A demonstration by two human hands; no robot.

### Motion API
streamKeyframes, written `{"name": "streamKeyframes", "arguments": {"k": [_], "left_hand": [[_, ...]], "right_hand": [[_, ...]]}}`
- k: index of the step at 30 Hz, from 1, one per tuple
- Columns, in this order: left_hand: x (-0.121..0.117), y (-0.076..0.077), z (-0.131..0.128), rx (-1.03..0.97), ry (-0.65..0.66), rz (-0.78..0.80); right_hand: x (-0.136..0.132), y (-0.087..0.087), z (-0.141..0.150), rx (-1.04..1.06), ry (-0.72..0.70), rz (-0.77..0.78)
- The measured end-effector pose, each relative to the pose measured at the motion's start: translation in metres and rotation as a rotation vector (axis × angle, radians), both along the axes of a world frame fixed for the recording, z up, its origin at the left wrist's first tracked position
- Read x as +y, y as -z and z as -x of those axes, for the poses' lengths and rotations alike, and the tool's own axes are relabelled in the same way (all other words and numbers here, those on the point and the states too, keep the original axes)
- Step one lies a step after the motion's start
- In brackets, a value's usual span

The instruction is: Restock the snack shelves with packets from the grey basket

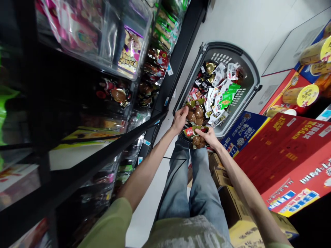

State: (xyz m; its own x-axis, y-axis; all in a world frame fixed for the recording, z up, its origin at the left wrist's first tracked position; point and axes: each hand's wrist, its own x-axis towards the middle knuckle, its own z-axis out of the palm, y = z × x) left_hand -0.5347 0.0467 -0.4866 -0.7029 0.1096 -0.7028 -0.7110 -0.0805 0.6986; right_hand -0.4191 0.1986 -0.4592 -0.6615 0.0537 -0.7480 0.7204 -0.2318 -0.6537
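Observation:
My left hand (180,119) pinches the edge of a clear snack pack (196,114) with round brown pieces inside, perhaps braised eggs. My right hand (209,135) grips a similar snack pack (198,140) with a red and green label, closer to my legs. Both packs are held just over the near end of a grey shopping basket (245,63). Inside the basket lies a pile of small snack packets (212,93), mostly white and black, with a bright green packet (229,95) on top.
Shelves with clear bins (111,44) of packaged snacks run along my left, edged by a black ledge (178,55) with price tags. On my right stand a red carton (281,155), a blue carton (244,132) and yellow-lidded cups (307,95). Brown boxes (230,199) sit beside my right leg.

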Motion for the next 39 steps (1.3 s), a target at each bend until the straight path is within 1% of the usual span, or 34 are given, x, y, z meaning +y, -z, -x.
{"name": "streamKeyframes", "arguments": {"k": [3, 4, 6, 8, 10, 12, 13, 14, 16, 18, 21, 23, 26, 29, 32, 34, 36, 39], "left_hand": [[-0.003, 0.000, 0.003, 0.066, 0.119, 0.008], [-0.003, 0.000, 0.004, 0.118, 0.158, 0.032], [-0.007, 0.001, 0.010, 0.267, 0.226, 0.125], [-0.012, 0.003, 0.018, 0.408, 0.284, 0.244], [-0.019, 0.007, 0.026, 0.468, 0.332, 0.343], [-0.024, 0.011, 0.032, 0.453, 0.364, 0.395], [-0.026, 0.012, 0.034, 0.431, 0.369, 0.399], [-0.026, 0.013, 0.034, 0.403, 0.371, 0.386], [-0.023, 0.014, 0.034, 0.326, 0.372, 0.314], [-0.019, 0.013, 0.033, 0.238, 0.371, 0.199], [-0.018, 0.011, 0.037, 0.144, 0.335, -0.004], [-0.021, 0.012, 0.041, 0.142, 0.313, -0.076], [-0.028, 0.019, 0.044, 0.170, 0.328, -0.041], [-0.034, 0.031, 0.042, 0.121, 0.296, -0.006], [-0.038, 0.041, 0.038, 0.063, 0.185, -0.023], [-0.041, 0.046, 0.038, 0.042, 0.119, -0.054], [-0.043, 0.049, 0.039, 0.012, 0.056, -0.061], [-0.045, 0.050, 0.037, -0.051, -0.048, -0.033]], "right_hand": [[-0.002, -0.001, 0.002, 0.027, -0.016, -0.004], [-0.003, -0.002, 0.003, 0.042, -0.024, -0.038], [-0.001, -0.001, 0.003, 0.064, -0.014, -0.182], [0.004, 0.000, 0.003, 0.052, 0.075, -0.381], [0.012, 0.002, 0.004, 0.015, 0.236, -0.543], [0.017, 0.003, 0.008, 0.002, 0.381, -0.605], [0.017, 0.003, 0.012, 0.010, 0.423, -0.607], [0.015, 0.004, 0.018, 0.026, 0.432, -0.593], [0.006, 0.004, 0.033, 0.056, 0.384, -0.562], [-0.008, 0.005, 0.051, 0.073, 0.312, -0.567], [-0.029, 0.013, 0.077, 0.092, 0.296, -0.645], [-0.038, 0.021, 0.090, 0.117, 0.294, -0.703], [-0.048, 0.034, 0.104, 0.139, 0.239, -0.721], [-0.055, 0.045, 0.116, 0.111, 0.130, -0.654], [-0.058, 0.053, 0.128, 0.100, 0.023, -0.621], [-0.057, 0.055, 0.136, 0.131, -0.009, -0.618], [-0.052, 0.055, 0.143, 0.175, -0.049, -0.606], [-0.046, 0.051, 0.149, 0.217, -0.167, -0.586]]}}
